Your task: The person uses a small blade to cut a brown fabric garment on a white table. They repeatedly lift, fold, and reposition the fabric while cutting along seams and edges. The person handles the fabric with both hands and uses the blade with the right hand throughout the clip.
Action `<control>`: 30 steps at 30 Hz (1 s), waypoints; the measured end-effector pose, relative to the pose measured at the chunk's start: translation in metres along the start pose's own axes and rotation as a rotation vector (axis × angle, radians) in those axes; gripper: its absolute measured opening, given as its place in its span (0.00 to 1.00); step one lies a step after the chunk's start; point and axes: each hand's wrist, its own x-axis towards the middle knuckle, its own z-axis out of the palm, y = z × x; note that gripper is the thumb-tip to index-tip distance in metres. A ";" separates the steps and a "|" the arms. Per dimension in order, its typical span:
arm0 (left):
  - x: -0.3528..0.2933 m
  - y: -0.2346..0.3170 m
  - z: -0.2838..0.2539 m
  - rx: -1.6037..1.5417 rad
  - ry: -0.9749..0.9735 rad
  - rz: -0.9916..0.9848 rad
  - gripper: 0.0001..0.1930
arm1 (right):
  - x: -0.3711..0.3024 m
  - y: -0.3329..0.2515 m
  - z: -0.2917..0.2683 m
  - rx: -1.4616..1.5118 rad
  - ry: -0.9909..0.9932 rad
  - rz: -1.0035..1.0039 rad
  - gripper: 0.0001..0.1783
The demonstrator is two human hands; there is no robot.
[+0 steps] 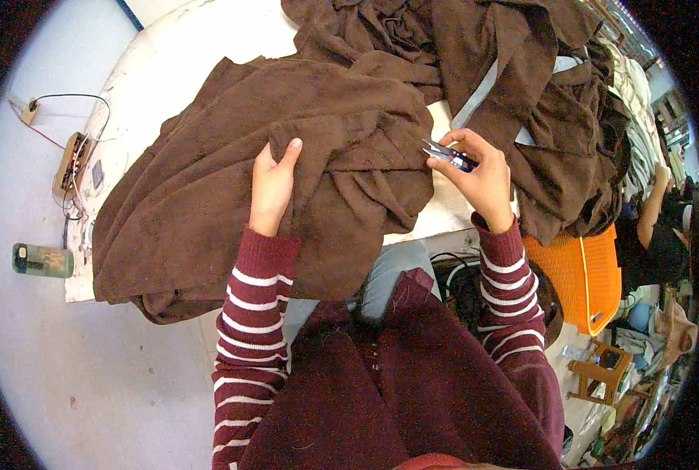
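Observation:
Brown cloth (pixel 208 172) lies in a broad, folded heap over the table in front of me. My left hand (pixel 272 186) grips a fold of it, thumb on top and the other fingers hidden in the fabric. To the right, my right hand (pixel 478 172) is closed around a small pair of thread snips (pixel 453 157) with dark blue handles. Their metal tips point left, toward the cloth's right edge, and stand slightly apart. No thread can be made out between the blades.
More brown cloth (pixel 553 172) with pale grey strips is piled at the far right of the white table (pixel 232 31). An orange plastic basket (pixel 576 274) stands below it, near a wooden stool (pixel 602 372). A power strip (pixel 69 164) with cables hangs at left. Another person's arm (pixel 653 207) shows at far right.

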 end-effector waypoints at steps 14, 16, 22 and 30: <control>0.004 -0.008 -0.003 0.006 -0.001 0.015 0.16 | -0.002 -0.023 0.001 -0.376 -0.080 -0.176 0.13; 0.004 -0.008 -0.002 -0.020 -0.016 0.019 0.16 | -0.002 -0.024 0.001 -0.386 -0.076 -0.210 0.13; 0.001 -0.003 -0.002 0.043 0.013 -0.010 0.17 | -0.001 -0.010 0.002 -0.319 -0.067 -0.153 0.14; -0.014 0.041 0.025 0.743 0.162 0.868 0.35 | 0.011 0.003 0.014 0.294 -0.328 -0.014 0.13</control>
